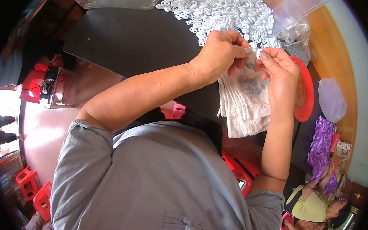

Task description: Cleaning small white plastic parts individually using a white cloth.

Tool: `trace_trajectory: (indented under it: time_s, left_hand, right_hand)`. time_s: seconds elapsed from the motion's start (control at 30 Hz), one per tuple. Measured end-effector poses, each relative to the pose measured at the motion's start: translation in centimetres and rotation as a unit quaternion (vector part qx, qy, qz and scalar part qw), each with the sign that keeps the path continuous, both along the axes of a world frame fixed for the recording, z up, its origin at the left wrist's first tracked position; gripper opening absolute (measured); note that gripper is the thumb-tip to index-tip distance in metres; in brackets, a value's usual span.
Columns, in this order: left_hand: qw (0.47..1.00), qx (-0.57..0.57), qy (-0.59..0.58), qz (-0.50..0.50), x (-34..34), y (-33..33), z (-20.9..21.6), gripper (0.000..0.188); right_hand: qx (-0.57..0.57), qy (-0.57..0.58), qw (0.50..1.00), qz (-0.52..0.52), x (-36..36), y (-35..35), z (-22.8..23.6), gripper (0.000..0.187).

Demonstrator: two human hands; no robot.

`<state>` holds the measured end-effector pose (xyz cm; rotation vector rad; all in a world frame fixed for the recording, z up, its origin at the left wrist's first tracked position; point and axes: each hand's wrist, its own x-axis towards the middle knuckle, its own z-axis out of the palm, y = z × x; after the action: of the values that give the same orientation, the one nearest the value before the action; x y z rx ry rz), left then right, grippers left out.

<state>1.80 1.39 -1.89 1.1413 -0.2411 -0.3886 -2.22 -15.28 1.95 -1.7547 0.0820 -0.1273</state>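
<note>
Now, small white piece (259, 53) in right hand's (283, 72) pinch, grip of left hand (220, 52) unclear.

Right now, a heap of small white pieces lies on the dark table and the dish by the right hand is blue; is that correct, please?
Not quite: the head view shows the dish by the right hand is red, not blue. The white pieces do lie on the table.
</note>
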Motion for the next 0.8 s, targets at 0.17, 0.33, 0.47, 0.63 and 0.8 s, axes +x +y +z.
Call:
trace_trajectory:
  time_s: [0.17, 0.33, 0.47, 0.63, 0.8]
  left_hand:
    - [1.0, -0.003, -0.002, 0.005, 0.13, -0.04, -0.2, 0.011]
    - [1.0, 0.0, 0.004, 0.011, 0.04, -0.06, -0.05, 0.011]
    - [1.0, 0.005, 0.002, 0.017, -0.06, 0.0, 0.02, 0.011]
    - [1.0, 0.014, -0.003, 0.015, -0.11, -0.02, 0.05, 0.011]
    - [1.0, 0.018, -0.006, 0.009, -0.21, -0.06, 0.07, 0.012]
  right_hand:
    - [0.01, -0.011, 1.0, -0.005, 0.04, 0.24, -0.35, 0.015]
    - [0.022, -0.012, 1.0, -0.012, 0.04, 0.35, -0.5, 0.015]
    - [0.034, -0.019, 0.999, -0.005, 0.04, 0.49, -0.56, 0.014]
    - [0.035, -0.018, 0.999, -0.007, 0.03, 0.65, -0.55, 0.013]
    - [0.04, -0.023, 0.999, 0.003, -0.01, 0.85, -0.92, 0.013]
